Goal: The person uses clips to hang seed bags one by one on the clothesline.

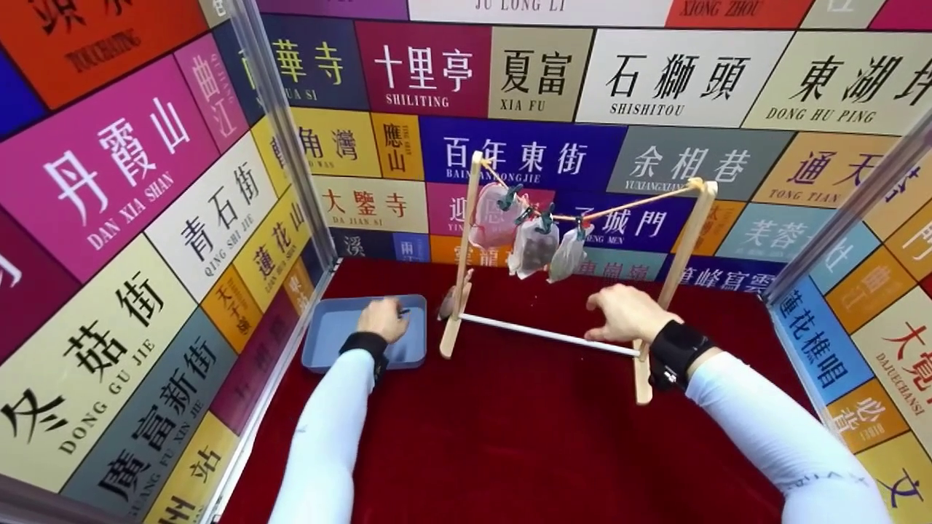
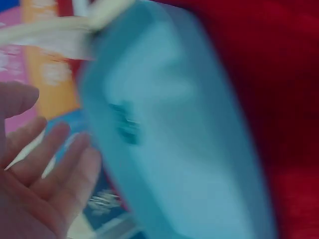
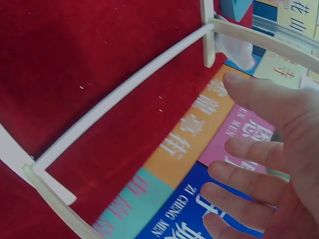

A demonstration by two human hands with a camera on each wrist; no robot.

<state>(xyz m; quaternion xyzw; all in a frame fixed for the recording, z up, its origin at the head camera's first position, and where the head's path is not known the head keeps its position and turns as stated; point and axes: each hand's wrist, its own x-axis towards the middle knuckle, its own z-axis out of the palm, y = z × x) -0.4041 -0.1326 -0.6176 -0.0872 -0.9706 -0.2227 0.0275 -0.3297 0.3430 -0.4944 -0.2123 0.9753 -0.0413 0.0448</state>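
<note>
My left hand [image 1: 384,320] hangs over the blue tray [image 1: 313,335], its fingers extended and parted in the left wrist view. A dark green clip [image 2: 125,122] lies in that tray, blurred. My right hand [image 1: 626,313] is beside the right post [image 1: 688,247] of a small wooden rack, fingers spread and holding nothing. From the rack's sagging cord [image 1: 633,207] hang a pinkish bag [image 1: 497,218], a white bag with dark contents [image 1: 537,251] and another white bag [image 1: 568,256]. Dark green clips [image 1: 546,218] fix them to the cord.
A white rod [image 1: 546,335] joins the rack's two feet low over the red cloth [image 1: 510,437]. Behind the left post [image 1: 468,233] lies another small bag [image 3: 234,47]. Panels with printed place names [image 1: 524,153] enclose the table at the back and sides.
</note>
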